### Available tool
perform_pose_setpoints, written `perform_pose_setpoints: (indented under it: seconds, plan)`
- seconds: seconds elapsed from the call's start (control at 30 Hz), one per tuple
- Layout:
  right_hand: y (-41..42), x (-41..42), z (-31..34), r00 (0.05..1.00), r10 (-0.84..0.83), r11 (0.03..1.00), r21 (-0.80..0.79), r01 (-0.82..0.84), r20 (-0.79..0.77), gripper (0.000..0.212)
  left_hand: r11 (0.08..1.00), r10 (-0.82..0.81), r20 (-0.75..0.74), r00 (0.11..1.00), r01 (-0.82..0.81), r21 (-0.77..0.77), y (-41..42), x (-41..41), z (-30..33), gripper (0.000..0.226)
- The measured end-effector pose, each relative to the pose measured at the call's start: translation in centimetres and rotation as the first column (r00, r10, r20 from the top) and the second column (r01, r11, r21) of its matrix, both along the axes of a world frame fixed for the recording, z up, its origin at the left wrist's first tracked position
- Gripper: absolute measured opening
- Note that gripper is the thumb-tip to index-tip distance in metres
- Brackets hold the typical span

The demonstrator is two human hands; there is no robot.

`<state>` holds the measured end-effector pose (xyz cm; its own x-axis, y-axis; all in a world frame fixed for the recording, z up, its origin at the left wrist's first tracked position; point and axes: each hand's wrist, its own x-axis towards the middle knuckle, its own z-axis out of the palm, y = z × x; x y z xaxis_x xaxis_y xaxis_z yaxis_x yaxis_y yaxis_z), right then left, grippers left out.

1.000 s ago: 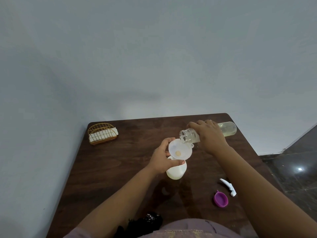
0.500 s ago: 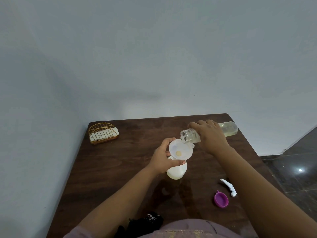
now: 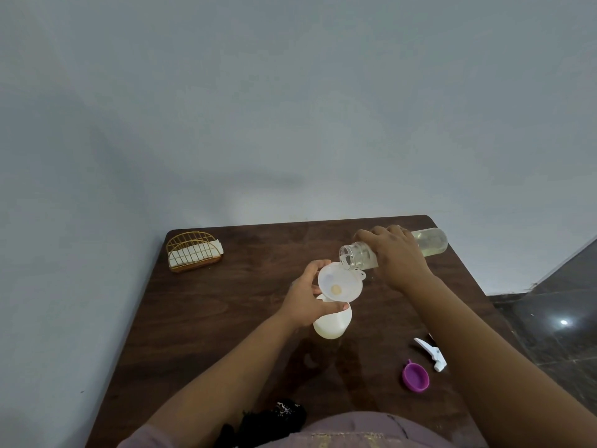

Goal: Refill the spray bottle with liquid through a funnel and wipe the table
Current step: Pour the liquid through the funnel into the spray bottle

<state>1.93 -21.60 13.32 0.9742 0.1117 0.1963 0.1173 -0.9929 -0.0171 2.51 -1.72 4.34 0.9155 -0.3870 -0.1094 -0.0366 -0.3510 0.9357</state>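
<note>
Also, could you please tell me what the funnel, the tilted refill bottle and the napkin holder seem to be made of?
The funnel looks like translucent white plastic, matte and faintly light-passing. The refill bottle seems clear glossy plastic, as yellowish liquid shows through its wall, though glass cannot be ruled out. The napkin holder appears to be gold-coloured metal wire, judging by its thin curved bars.

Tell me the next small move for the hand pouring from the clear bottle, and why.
Probably tip the clear bottle a little further. The right hand holds it almost level, mouth over the funnel, yet the liquid sits pooled at its far end. The left hand steadies the funnel on the white bottle.
</note>
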Motion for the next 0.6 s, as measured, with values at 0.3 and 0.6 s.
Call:
perform_pose_setpoints:
  seconds: [0.3, 0.6]
  plan:
    - [0.08, 0.13, 0.03, 1.000, 0.004, 1.000, 0.009, -0.004, 0.008, 0.048, 1.000, -0.002, 0.003, 1.000, 0.002, -0.007, 0.09, 0.00, 0.06, 0.083]
    - [0.14, -0.01, 0.05, 1.000, 0.005, 1.000, 0.001, -0.005, -0.014, 0.047, 1.000, -0.001, 0.003, 1.000, 0.001, -0.009, 0.00, 0.05, 0.08, 0.083]
